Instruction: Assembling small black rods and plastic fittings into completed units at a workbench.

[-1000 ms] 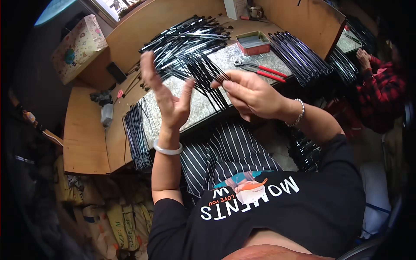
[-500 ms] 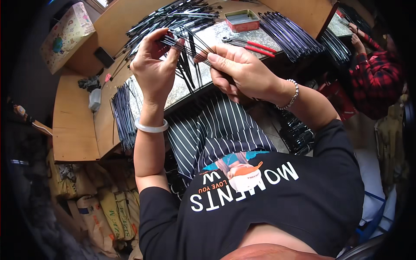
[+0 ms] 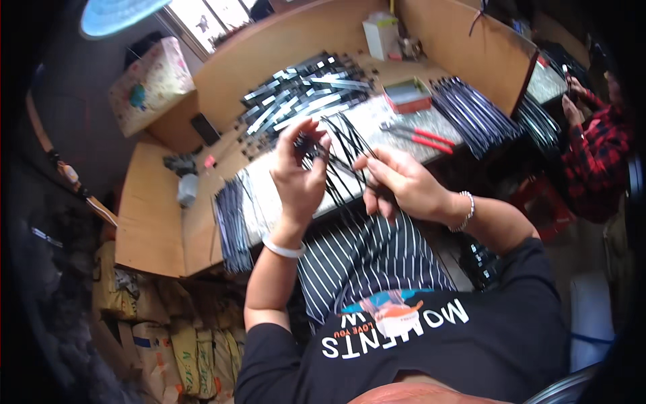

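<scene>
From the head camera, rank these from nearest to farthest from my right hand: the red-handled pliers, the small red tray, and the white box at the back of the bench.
Measured from the right hand:
1. Red-handled pliers, just beyond it on the bench.
2. Small red tray, farther back behind the pliers.
3. White box, farthest, against the back wall.

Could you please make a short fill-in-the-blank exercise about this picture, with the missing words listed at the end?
1. Both hands, the left hand and the right hand, hold a bundle of thin ____ strips.
2. The pliers lying on the workbench have ____ handles.
3. The left wrist wears a ____ bangle.
4. The person at the right edge wears a red and black ____ sleeve.

Missing words: black; red; white; checked
</scene>
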Motion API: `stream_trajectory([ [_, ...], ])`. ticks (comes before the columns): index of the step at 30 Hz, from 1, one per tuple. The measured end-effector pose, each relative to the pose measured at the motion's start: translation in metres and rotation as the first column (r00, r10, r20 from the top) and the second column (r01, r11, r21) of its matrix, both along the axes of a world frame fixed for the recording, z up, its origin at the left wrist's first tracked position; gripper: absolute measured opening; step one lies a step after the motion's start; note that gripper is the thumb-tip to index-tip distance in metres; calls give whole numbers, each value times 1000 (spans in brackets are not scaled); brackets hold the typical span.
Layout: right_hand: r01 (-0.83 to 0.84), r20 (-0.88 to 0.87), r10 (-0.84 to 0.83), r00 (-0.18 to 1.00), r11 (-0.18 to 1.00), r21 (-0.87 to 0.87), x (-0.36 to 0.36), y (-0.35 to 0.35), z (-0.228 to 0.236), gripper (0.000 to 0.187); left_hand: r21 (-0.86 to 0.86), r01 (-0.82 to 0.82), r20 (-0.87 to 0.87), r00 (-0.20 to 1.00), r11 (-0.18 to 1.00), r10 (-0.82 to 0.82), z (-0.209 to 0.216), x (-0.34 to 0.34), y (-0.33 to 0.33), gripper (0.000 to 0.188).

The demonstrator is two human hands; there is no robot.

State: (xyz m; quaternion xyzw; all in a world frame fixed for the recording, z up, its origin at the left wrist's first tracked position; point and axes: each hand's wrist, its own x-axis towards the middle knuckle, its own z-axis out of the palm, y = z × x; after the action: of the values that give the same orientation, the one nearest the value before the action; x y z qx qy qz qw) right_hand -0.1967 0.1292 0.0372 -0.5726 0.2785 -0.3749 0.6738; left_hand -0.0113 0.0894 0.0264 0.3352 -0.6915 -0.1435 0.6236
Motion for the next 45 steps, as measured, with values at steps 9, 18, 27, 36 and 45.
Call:
stream_trajectory([
  [9, 207, 27, -208, 978, 977, 61, -59, -76, -26, 25, -2, 122, -459, 882, 993, -109, -13, 61, -33, 29],
  [18, 276, 69, -274, 959, 961, -12, -6, -63, -18, 25, -21, -81, -1, 997, 996, 81, -5, 28, -47, 39],
  [27, -173, 120, 155, 981, 973, 151, -6, -42, -5, 32, 248, 212, -53, 977, 945, -206, 8, -14, -47, 77],
  [36, -87, 116, 70, 991, 985, 148, -25, -65, 15, 33, -17, -347, -392, 865, 938, 313, -60, 22, -57, 62],
  [45, -93, -288, -11, 958, 933, -346, -47, -52, -29, 25, 341, 619, -572, 734, 707, -367, -30, -17, -110, 30],
])
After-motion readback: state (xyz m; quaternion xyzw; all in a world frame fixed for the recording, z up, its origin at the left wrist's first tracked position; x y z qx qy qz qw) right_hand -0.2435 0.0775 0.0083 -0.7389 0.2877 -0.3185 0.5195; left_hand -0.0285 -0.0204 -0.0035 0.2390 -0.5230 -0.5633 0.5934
